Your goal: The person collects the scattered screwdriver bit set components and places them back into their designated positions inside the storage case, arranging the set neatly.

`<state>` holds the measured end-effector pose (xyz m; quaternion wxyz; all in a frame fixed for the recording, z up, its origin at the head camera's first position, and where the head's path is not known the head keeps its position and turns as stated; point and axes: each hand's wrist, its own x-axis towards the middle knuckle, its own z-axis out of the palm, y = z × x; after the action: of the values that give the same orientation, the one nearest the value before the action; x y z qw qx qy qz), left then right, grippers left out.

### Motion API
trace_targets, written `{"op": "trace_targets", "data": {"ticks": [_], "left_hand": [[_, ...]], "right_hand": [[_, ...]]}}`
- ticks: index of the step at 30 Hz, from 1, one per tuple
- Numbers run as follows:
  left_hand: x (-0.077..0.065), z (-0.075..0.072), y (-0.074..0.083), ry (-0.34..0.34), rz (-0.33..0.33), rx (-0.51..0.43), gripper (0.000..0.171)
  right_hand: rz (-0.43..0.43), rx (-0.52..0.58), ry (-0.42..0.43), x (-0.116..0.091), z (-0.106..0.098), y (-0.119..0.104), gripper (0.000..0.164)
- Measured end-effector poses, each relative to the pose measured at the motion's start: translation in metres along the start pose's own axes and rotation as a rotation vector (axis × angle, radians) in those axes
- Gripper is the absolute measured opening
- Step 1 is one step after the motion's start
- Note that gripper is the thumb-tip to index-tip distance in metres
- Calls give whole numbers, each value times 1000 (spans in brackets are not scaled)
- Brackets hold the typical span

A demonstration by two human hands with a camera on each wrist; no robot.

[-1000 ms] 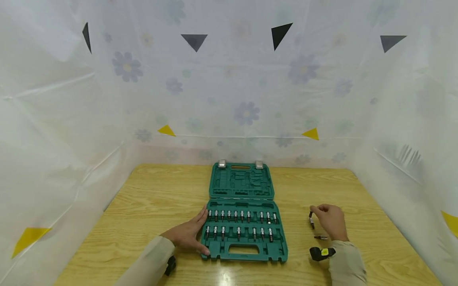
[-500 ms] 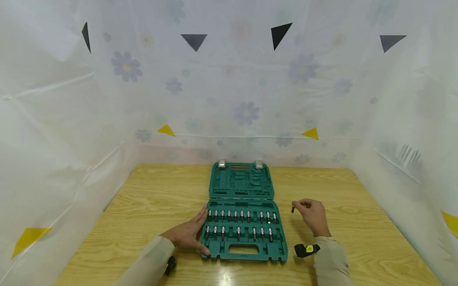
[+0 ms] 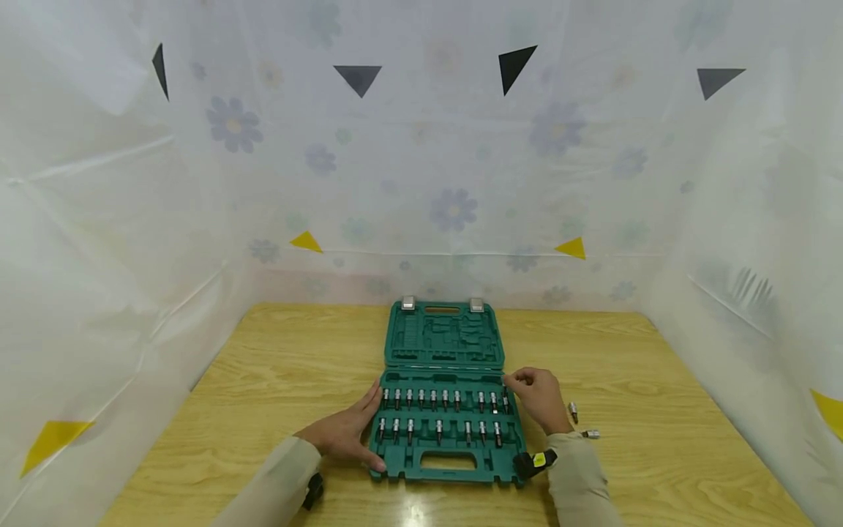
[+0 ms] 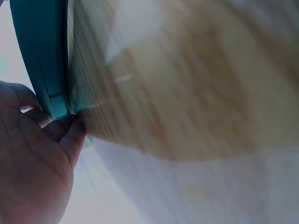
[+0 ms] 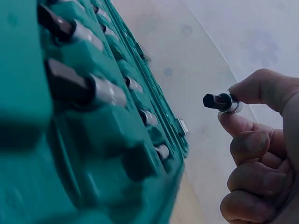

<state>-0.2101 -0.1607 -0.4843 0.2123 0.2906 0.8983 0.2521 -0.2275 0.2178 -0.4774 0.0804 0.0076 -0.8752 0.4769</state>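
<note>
A green tool case lies unfolded on the table, its lower half holding two rows of bit sockets. My left hand rests against the case's left side, fingers stretched along the edge and thumb at the front corner. In the left wrist view, fingertips touch the green edge low down. Between thumb and index finger, my right hand pinches a bit socket, its dark hex tip pointing away from the fingers. That hand is over the upper right edge of the lower half, close to the back row's right end.
Two loose bit sockets, one behind the other, lie on the wooden table right of the case. The case lid with two metal latches lies back behind. Pale plastic sheeting encloses the table's back and sides.
My right hand has lifted the bit socket from the table's right side and carried it left to the case's right edge. The left hand stays in place.
</note>
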Motion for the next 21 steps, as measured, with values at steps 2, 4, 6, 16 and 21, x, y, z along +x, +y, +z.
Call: {"op": "trace_targets", "data": {"ticks": [2,4,6,16,21], "left_hand": [[0,0,0,2,-4,5,126],[0,0,0,3,-6,6,126],[0,0,0,3,-6,5,127],[1,-1,1,3,-9,-6,128],[1,0,2,-2,-11,-19,128]], "right_hand": [[-10,-9,-24,1,4,-2,22],[-20,-20,-51,2,8,-5,24],[-28,-30,-77,3,10,-8,29],[-40,-131,-224,6,22,-30,50],[-66,-185,-255,7,28,-31,53]]}}
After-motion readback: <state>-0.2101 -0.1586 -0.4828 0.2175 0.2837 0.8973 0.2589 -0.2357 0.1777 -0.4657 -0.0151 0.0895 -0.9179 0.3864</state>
